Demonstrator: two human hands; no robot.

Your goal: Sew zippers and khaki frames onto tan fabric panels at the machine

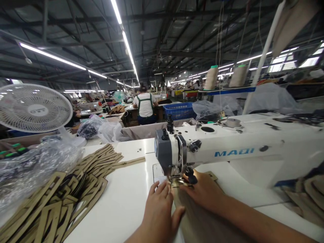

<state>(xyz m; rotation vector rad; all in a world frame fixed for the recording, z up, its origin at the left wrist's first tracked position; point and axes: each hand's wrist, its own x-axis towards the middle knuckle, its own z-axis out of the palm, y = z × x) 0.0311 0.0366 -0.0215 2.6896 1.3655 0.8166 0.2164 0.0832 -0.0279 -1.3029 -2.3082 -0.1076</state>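
Note:
A brown piece of cloth (202, 216) lies under the needle area of a white sewing machine (243, 148) and runs toward me. My left hand (162, 206) rests at the cloth's left edge, fingertips close to the presser foot (174, 180), its fingers stretched forward and thumb apart. Flat on the cloth to the right of the foot lies my right hand (205, 190). Its fingertips are partly hidden by the machine head. A tan strip with a slot (212, 175) shows behind the right hand.
Tan slotted fabric strips (83, 189) are heaped at the left, beside clear plastic wrapping (43, 172). A white fan (35, 108) stands behind them. More brown cloth pieces (308, 195) lie at the far right. Thread cones (211, 78) stand behind the machine; a person (145, 106) sits farther away.

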